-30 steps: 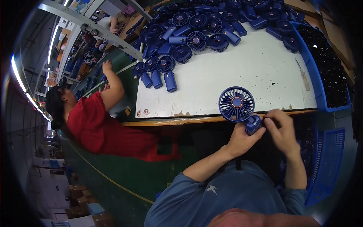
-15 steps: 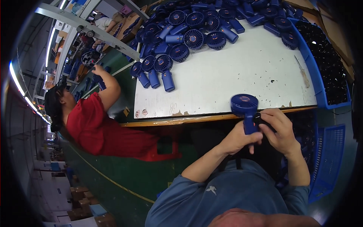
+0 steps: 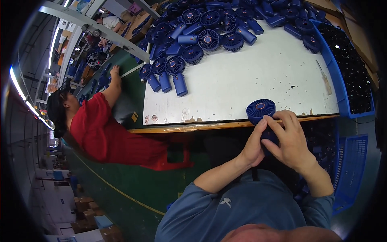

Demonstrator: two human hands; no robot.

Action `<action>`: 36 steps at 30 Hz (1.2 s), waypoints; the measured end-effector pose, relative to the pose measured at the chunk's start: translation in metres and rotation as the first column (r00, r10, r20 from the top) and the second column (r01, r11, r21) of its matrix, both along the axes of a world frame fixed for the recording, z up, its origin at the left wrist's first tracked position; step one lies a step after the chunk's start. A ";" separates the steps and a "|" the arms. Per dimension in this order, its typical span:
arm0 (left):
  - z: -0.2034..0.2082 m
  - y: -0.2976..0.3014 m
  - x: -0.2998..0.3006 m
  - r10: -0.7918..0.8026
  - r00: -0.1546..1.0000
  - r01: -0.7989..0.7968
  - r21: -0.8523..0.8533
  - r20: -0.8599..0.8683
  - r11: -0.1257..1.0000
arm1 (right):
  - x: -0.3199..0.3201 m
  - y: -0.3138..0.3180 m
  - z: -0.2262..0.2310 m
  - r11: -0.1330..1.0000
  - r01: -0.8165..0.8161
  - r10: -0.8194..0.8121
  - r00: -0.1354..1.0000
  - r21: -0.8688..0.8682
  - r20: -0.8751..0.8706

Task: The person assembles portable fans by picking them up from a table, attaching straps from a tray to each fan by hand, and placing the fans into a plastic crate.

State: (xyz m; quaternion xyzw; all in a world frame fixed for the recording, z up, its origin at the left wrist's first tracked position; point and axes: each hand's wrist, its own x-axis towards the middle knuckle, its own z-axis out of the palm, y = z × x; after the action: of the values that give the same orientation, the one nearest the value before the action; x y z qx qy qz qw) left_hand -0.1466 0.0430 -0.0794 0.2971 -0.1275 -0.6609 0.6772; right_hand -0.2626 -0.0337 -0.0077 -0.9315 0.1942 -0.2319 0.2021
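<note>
A blue handheld fan (image 3: 261,111) is held upright over the front edge of the white tabletop, its round grille facing up. Around its handle my left hand (image 3: 252,146) is closed, thumb raised along the neck. My right hand (image 3: 292,141) closes over the same fan from the right, fingertips pressed at the neck just below the grille. Most of the handle is covered by both hands, and any small part under the right fingertips is hidden.
Many blue fans (image 3: 209,39) are heaped at the table's (image 3: 242,82) far side. A blue crate (image 3: 333,68) of small black parts stands right, beside a thin tool (image 3: 325,80). A blue basket (image 3: 351,167) sits lower right. At left, a co-worker in red (image 3: 93,127) reaches over another bench.
My right hand has moved left onto the fan's neck, and the small black piece in its fingers is now out of sight. My left thumb has risen. The co-worker's arm has stretched out.
</note>
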 end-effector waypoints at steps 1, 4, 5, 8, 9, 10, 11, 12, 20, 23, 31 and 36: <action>-0.001 0.000 -0.001 -0.001 1.000 0.001 -0.001 -0.002 1.000 | 0.001 0.004 -0.001 1.000 0.020 -0.020 1.000 -0.009 0.000; -0.008 0.000 -0.006 0.024 0.986 -0.027 0.013 0.165 1.000 | -0.002 0.015 -0.019 0.996 0.093 -0.094 0.991 0.013 0.091; -0.005 -0.001 -0.006 -0.001 0.884 0.036 -0.067 0.468 0.997 | -0.003 0.017 -0.030 0.990 0.120 -0.131 0.977 0.075 0.167; 0.016 -0.001 0.003 0.132 0.360 0.224 -0.223 0.924 0.949 | -0.014 0.023 -0.043 0.852 -0.024 -0.148 0.947 0.524 0.284; 0.029 0.000 0.002 0.142 0.335 0.231 -0.228 0.931 0.946 | -0.017 0.031 -0.051 0.563 -0.027 -0.310 0.920 0.826 0.242; 0.028 0.001 0.005 0.220 0.114 0.240 -0.242 0.969 0.940 | -0.030 0.025 -0.055 0.331 -0.177 -0.345 0.892 0.927 0.293; 0.029 -0.001 0.006 0.223 0.127 0.267 -0.250 0.966 0.931 | -0.043 0.018 -0.058 0.077 -0.325 -0.395 0.858 0.943 0.328; 0.029 -0.003 0.007 0.223 0.136 0.299 -0.254 0.965 0.920 | -0.037 0.024 -0.060 0.241 -0.290 -0.503 0.779 0.926 0.375; -0.023 0.020 -0.030 -0.244 0.904 0.258 0.006 0.352 0.966 | -0.045 0.011 -0.079 0.329 -0.452 -0.504 0.659 0.829 0.559; -0.026 0.020 -0.031 -0.181 0.907 0.195 0.002 0.381 0.981 | -0.064 -0.004 -0.081 0.029 -0.600 -0.447 0.707 0.799 0.547; 0.040 0.002 0.078 -0.407 0.042 -0.071 0.409 0.912 0.910 | -0.175 0.016 -0.101 0.203 -0.436 -0.654 0.606 0.877 0.453; 0.005 -0.009 0.266 -0.109 -0.666 -0.304 -0.136 0.738 0.943 | -0.271 0.037 -0.134 0.154 -0.080 -0.951 0.258 0.985 0.170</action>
State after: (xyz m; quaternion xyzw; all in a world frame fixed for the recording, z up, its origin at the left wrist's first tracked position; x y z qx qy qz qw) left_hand 0.1196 0.0338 -0.0744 0.8074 -0.5498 0.0794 0.1989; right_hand -0.5340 0.0036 -0.1416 -0.2545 0.4859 -0.5570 0.6236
